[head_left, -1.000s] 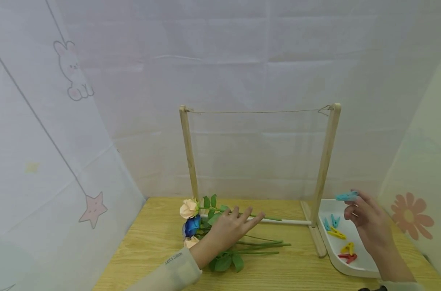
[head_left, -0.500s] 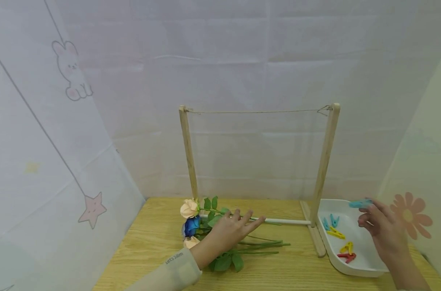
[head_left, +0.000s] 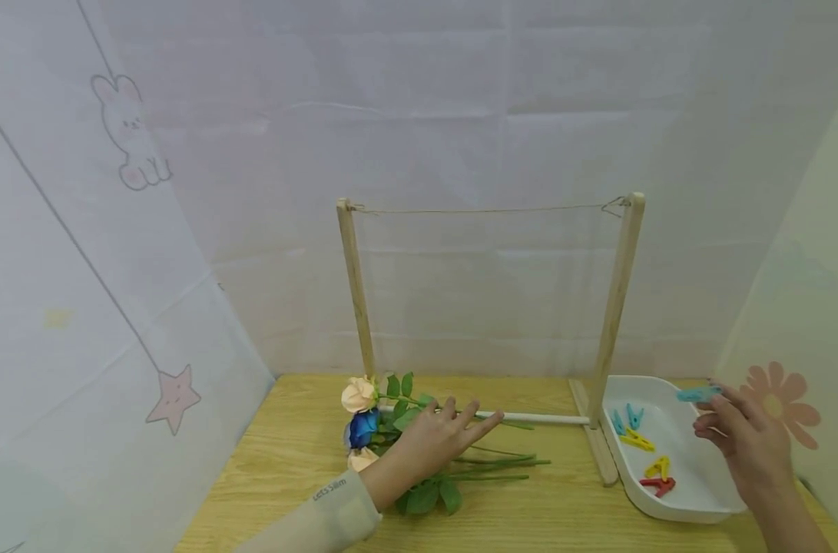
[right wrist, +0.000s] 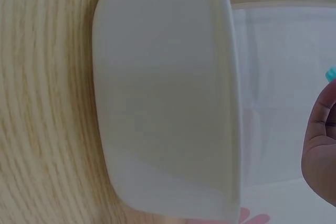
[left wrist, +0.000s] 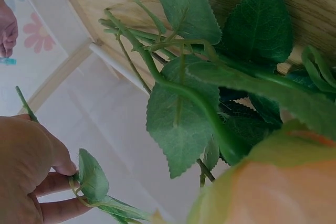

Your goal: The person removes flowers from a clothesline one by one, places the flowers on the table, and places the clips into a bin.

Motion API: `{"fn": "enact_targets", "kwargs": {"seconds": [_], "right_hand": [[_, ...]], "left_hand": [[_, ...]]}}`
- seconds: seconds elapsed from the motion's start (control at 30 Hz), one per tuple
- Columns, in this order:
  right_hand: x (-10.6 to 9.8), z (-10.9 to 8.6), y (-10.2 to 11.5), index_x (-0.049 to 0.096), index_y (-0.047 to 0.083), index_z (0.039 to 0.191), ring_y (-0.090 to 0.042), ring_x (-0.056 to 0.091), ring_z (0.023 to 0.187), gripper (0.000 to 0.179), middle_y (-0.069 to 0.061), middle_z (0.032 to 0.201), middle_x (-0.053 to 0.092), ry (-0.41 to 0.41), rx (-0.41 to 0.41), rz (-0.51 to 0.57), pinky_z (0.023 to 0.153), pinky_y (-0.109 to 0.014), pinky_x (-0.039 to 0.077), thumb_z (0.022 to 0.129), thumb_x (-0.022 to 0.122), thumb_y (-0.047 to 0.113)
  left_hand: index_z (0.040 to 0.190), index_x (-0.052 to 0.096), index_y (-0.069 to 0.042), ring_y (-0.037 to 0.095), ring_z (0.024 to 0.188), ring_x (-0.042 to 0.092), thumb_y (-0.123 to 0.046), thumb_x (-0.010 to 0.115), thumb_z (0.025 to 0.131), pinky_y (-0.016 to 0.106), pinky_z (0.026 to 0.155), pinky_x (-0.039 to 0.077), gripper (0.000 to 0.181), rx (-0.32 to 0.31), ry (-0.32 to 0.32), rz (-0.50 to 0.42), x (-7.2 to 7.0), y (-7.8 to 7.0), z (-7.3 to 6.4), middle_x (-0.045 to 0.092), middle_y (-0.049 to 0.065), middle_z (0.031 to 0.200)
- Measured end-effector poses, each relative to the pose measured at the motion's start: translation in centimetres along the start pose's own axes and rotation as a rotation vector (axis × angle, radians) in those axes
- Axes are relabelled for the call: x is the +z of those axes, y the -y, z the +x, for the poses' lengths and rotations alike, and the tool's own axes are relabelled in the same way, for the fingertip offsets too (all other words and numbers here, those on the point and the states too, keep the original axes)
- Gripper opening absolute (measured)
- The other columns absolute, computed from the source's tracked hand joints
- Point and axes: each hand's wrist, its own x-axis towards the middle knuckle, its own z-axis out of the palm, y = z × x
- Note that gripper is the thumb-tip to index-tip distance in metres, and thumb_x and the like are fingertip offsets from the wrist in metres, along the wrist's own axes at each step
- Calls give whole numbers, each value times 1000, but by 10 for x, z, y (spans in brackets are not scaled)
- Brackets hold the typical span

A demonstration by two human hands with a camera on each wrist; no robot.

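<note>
Between the thumb and fingers of my left hand [head_left: 432, 442] is the green stem [left wrist: 25, 103] of a peach rose [head_left: 359, 394], the farthest flower in the head view. A blue rose [head_left: 363, 428] and another peach rose [head_left: 362, 459] lie beside it, their stems pointing right along the table. Part of the bunch is hidden under the left forearm. My right hand [head_left: 753, 442] pinches a light blue clothespin [head_left: 698, 395] above the right side of the white tray [head_left: 702, 513]. In the right wrist view only a tip of that clothespin [right wrist: 331, 74] shows.
A wooden frame [head_left: 619, 307] stands behind the roses, with a thin string [head_left: 488, 210] tied across its top and a white rod [head_left: 550, 418] low down. Inside the tray lie blue clothespins [head_left: 635, 417], yellow clothespins [head_left: 637, 440] and a red clothespin [head_left: 658, 486].
My right hand has moved right and slightly down with the blue clothespin, from the tray's middle toward its right side. The left hand has barely moved on the rose.
</note>
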Motion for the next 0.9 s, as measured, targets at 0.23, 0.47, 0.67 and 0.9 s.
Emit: {"fn": "enact_targets", "kwargs": {"seconds": [0.23,0.47,0.67,0.9], "right_hand": [[-12,0,2,71,7,116,-18,73,68,32,-6,90,77,-30,56,-44,66,-28,62,105,44,-5],[-22,1,4,71,11,116,-17,73,71,30,-4,92,77,-54,116,-66,69,-27,62,105,47,-2],[-27,1,4,71,12,117,-16,73,73,31,-3,92,76,-36,122,-71,70,-27,61,105,47,-3],[-29,4,4,69,11,122,-18,73,74,37,-5,94,76,-7,112,-35,71,-27,61,104,42,-8]], "left_hand": [[162,23,-30,20,107,69,-19,74,94,30,71,62,86,3,1,-27,0,1,1,56,0,142],[163,22,-30,20,108,68,-21,73,95,31,74,62,85,-2,29,-29,1,1,2,55,0,143],[163,22,-30,20,110,68,-21,71,97,32,77,62,83,-8,46,-28,3,0,3,55,-1,144],[162,23,-31,21,110,68,-24,75,94,32,76,61,86,-26,63,-50,3,0,4,53,1,145]]}}
